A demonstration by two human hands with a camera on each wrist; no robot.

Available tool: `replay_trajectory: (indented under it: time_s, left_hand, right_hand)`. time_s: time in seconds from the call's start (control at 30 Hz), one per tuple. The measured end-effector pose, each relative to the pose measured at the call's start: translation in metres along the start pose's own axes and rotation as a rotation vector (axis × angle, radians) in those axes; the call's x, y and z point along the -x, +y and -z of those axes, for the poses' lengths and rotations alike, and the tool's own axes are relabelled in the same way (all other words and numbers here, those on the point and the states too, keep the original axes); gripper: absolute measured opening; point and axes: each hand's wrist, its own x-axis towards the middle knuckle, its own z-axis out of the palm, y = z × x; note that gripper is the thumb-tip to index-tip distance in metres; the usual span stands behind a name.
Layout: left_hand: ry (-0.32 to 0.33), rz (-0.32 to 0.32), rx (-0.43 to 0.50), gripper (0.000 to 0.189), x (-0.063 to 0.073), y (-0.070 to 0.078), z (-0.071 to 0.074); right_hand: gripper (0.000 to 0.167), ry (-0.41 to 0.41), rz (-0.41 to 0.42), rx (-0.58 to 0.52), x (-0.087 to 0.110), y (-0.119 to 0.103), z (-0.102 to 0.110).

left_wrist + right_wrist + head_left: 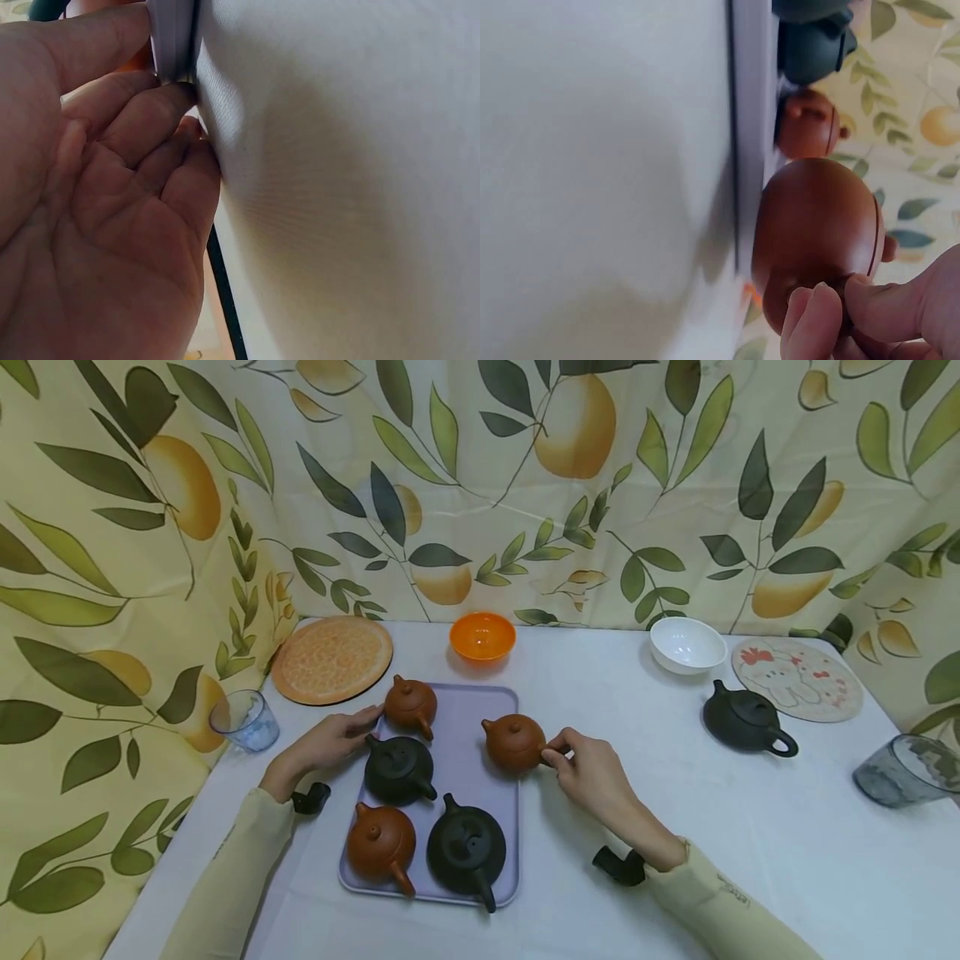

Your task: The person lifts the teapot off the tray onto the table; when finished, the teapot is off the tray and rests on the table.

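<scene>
My right hand (pixel 596 768) pinches the handle of a small reddish-brown teapot (pixel 514 744) between thumb and fingers, its spout turned left. In the right wrist view the same teapot (pixel 817 221) is upright at the tray's rim. The lilac tray (pixel 459 714) bears two more brown teapots (pixel 410 703) (pixel 381 842) along its left side and two black teapots (pixel 399 770) (pixel 467 850). My left hand (pixel 333 742) touches the tray's left edge beside the upper brown teapot, fingers loosely bent; its fingertips (pixel 184 94) are low against the table by the tray's wall.
A third black teapot (pixel 742 718) stands at the right, near a white bowl (pixel 687 646), a bear-print placemat (pixel 798 681) and a glass (pixel 903 770). Behind the tray is an orange bowl (pixel 482 637). An orange round placemat (pixel 332 660) and a blue glass (pixel 246 721) are at the left.
</scene>
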Motion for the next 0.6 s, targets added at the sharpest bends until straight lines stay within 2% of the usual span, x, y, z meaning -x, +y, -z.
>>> replay_trajectory:
  time_s: [0.43, 0.6]
  left_hand:
    - [0.01, 0.008, -0.01, 0.053, 0.003, 0.001, -0.001]
    - [0.017, -0.013, -0.008, 0.052, 0.001, 0.003, -0.002]
  right_hand:
    - [0.016, 0.036, -0.193, 0.037, 0.008, 0.052, 0.033]
    - [0.021, 0.111, -0.239, 0.075, 0.007, 0.069, 0.047]
